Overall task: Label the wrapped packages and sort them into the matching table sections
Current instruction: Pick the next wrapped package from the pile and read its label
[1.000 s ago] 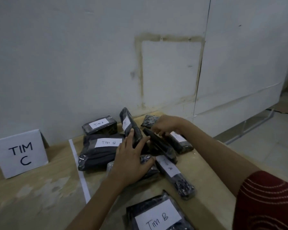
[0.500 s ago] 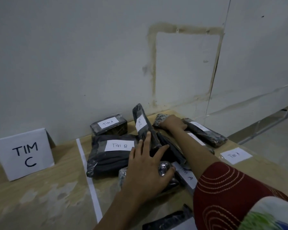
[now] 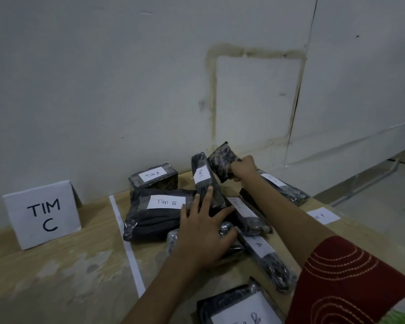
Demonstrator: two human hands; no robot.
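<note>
So the right hand (image 3: 243,169) is clenched around a small dark package (image 3: 221,157), held up at the far side of the pile near the wall. The left hand (image 3: 204,232) lies flat, fingers spread, on the packages just right of the white tape line (image 3: 126,244). The TIM C sign (image 3: 42,213) sits far left.

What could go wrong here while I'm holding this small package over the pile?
The small package gripped by the right hand shows no label, so it may land in the wrong section.
The Tim C package leans tilted on the pile under the left hand; it may slide when that hand lifts.
The loose label beside the right forearm could get swept off.
</note>
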